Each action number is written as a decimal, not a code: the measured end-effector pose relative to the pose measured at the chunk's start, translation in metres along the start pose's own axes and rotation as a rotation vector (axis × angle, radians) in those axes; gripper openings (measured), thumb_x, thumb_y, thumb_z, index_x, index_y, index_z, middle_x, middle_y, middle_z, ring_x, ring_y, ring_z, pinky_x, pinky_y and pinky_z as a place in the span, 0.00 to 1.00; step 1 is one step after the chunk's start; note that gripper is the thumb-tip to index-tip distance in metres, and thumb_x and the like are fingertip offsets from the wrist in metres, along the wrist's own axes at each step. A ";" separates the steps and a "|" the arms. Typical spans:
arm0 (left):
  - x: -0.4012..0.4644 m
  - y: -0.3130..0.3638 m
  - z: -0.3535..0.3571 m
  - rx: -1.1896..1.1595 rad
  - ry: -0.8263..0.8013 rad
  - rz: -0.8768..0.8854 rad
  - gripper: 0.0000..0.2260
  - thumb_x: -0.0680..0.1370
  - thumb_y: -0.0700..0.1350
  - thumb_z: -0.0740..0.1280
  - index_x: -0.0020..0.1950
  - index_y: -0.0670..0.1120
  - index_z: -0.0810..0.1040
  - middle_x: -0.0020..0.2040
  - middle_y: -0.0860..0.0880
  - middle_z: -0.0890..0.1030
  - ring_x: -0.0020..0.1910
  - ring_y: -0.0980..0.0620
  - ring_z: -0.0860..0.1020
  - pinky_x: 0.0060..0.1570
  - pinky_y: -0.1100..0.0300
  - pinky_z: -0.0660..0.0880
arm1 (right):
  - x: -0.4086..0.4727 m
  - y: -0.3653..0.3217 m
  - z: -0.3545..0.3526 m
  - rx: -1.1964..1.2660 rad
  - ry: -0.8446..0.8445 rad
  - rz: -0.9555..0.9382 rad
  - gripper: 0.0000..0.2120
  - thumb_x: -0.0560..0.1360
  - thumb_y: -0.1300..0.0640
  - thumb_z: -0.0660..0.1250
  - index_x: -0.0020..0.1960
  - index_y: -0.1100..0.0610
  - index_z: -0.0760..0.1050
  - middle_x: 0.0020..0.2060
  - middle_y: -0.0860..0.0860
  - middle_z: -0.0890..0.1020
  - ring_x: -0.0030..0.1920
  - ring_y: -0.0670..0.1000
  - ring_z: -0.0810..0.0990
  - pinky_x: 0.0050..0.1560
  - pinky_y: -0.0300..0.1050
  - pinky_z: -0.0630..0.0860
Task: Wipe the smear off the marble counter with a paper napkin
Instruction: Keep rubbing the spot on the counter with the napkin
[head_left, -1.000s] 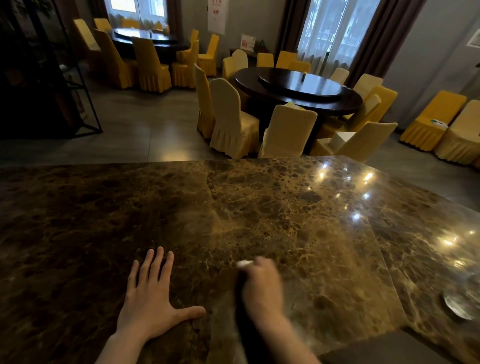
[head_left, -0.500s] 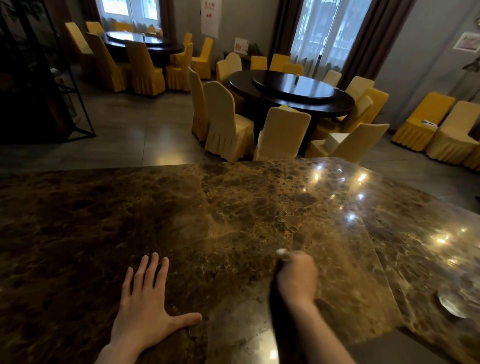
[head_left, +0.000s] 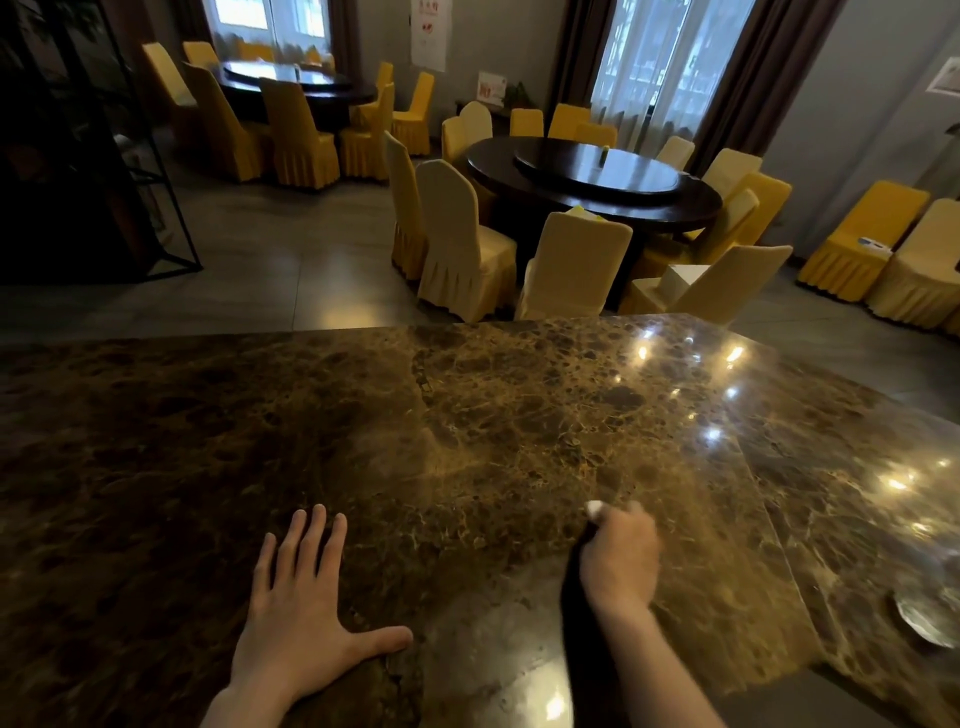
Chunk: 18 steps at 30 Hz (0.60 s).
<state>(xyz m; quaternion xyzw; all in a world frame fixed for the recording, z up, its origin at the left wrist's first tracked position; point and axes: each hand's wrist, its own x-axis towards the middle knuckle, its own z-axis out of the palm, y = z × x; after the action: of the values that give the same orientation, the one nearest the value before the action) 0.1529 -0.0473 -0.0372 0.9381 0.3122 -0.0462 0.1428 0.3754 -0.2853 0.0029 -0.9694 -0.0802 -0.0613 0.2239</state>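
Note:
The brown marble counter (head_left: 467, 415) fills the lower half of the head view. My right hand (head_left: 621, 558) is closed over a white paper napkin (head_left: 594, 508) and presses it on the marble near the front; only a small white corner shows past my fingers. The hand is blurred. My left hand (head_left: 298, 618) lies flat on the counter to the left, fingers spread, holding nothing. A paler, hazy patch of marble (head_left: 467, 613) lies between the two hands. I cannot make out a distinct smear.
A round glass dish (head_left: 924, 618) sits near the counter's right edge. Bright light reflections dot the right side of the marble. Beyond the far edge stand round dark dining tables (head_left: 597, 182) with yellow-covered chairs (head_left: 457, 244). A black metal rack (head_left: 78, 156) is far left.
My right hand slid the napkin rightward across the marble from one second ago, then held nearly still. My left hand stayed flat in place. The view tilted down a little.

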 end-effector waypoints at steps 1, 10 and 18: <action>0.000 0.000 0.000 0.003 -0.002 -0.001 0.69 0.52 0.92 0.47 0.80 0.53 0.29 0.81 0.52 0.28 0.78 0.51 0.24 0.81 0.42 0.32 | -0.016 -0.018 0.009 0.025 -0.015 -0.087 0.06 0.78 0.60 0.67 0.47 0.57 0.83 0.43 0.50 0.75 0.46 0.53 0.75 0.45 0.45 0.73; 0.000 0.000 -0.002 0.014 -0.022 -0.004 0.69 0.52 0.92 0.46 0.79 0.53 0.28 0.81 0.51 0.28 0.78 0.50 0.25 0.81 0.42 0.32 | -0.075 -0.046 0.016 0.055 -0.290 -0.706 0.04 0.75 0.52 0.68 0.45 0.51 0.80 0.45 0.46 0.76 0.48 0.47 0.71 0.43 0.38 0.68; -0.002 0.001 -0.004 0.002 -0.019 -0.005 0.69 0.52 0.92 0.47 0.79 0.53 0.28 0.81 0.51 0.28 0.78 0.50 0.24 0.81 0.42 0.31 | 0.003 0.012 -0.003 0.011 -0.012 -0.165 0.08 0.75 0.62 0.69 0.40 0.56 0.85 0.38 0.51 0.83 0.43 0.52 0.76 0.43 0.47 0.74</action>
<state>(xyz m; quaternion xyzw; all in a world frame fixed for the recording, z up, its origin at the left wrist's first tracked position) 0.1523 -0.0483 -0.0330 0.9370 0.3130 -0.0557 0.1445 0.3803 -0.2975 0.0012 -0.9586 -0.1613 -0.0734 0.2227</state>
